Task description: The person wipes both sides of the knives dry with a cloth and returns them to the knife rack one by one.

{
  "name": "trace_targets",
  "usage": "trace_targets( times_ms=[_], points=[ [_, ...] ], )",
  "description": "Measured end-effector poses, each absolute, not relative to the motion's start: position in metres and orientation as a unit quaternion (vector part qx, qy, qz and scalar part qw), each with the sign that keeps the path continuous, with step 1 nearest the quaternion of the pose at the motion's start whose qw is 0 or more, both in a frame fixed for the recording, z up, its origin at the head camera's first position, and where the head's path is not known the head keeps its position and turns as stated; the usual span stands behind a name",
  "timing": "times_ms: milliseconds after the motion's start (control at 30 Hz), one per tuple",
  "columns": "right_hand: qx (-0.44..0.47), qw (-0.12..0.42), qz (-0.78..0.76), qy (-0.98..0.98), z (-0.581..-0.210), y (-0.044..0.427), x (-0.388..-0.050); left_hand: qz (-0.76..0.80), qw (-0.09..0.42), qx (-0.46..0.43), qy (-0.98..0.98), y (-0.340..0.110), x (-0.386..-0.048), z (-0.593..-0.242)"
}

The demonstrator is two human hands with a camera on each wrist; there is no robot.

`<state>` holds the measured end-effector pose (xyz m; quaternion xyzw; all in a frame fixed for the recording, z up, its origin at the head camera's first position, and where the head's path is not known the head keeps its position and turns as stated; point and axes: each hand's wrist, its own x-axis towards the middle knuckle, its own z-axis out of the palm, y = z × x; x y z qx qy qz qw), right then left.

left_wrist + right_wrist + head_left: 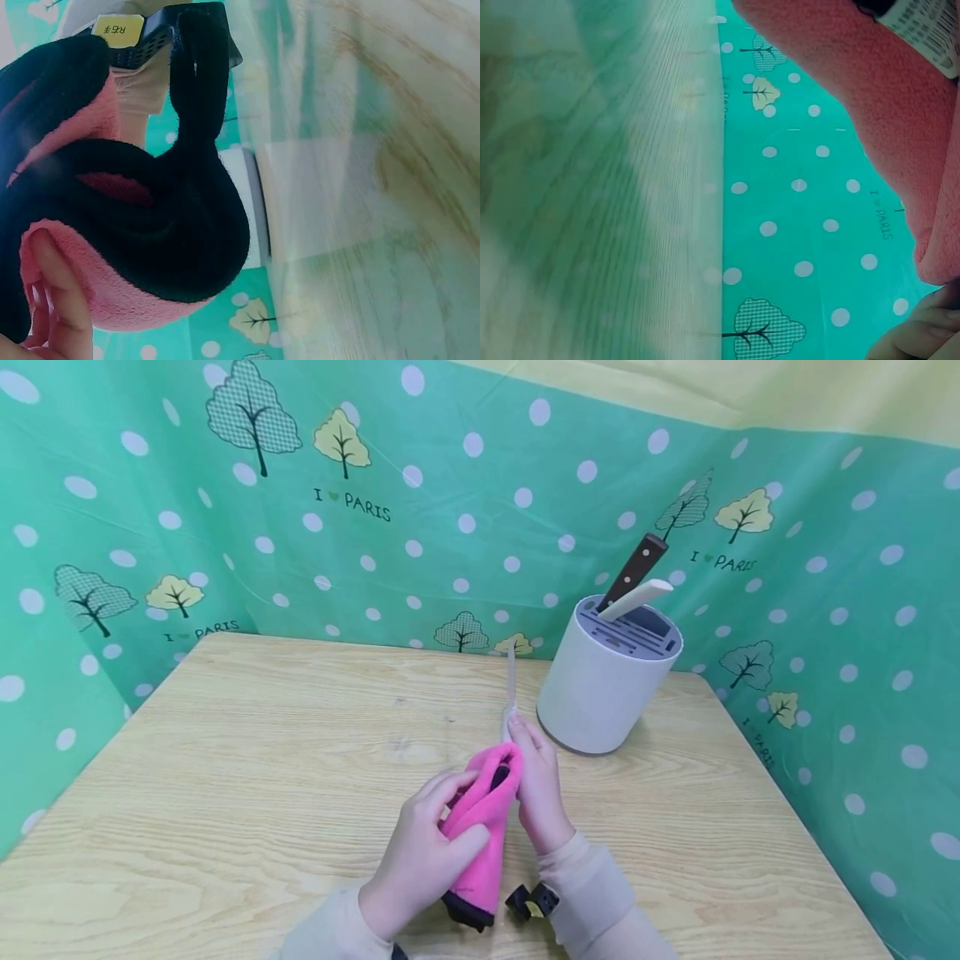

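Observation:
My left hand grips a folded pink cloth with black edging, its thumb on the near face and its fingers on the far side. My right hand holds a knife by its white handle, close against the cloth's upper end. The narrow blade points away from me, outside the cloth. In the left wrist view, thick black edging covers much of the cloth, and left fingers press into a pink fold. A printed label shows on the cloth in the right wrist view; the knife is hidden there.
A white round knife block stands at the back right of the wooden table. A dark-brown-handled knife and a white-handled one stick up from its slotted top. A green dotted curtain surrounds the table's back and sides.

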<state>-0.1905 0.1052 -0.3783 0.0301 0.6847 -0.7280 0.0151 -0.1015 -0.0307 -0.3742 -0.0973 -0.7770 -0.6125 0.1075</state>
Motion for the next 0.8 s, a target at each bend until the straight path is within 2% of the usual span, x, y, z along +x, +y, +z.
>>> trace_targets(
  times_ms=[433,800],
  points=[
    [0.008,0.004,-0.722,0.692,-0.383,0.101,-0.189,-0.605,0.103,-0.064,-0.787,-0.033,-0.107,-0.374],
    [-0.003,0.001,-0.718,0.696,-0.386,0.096,-0.183,-0.605,0.123,-0.057,-0.785,-0.038,-0.113,-0.378]
  ],
)
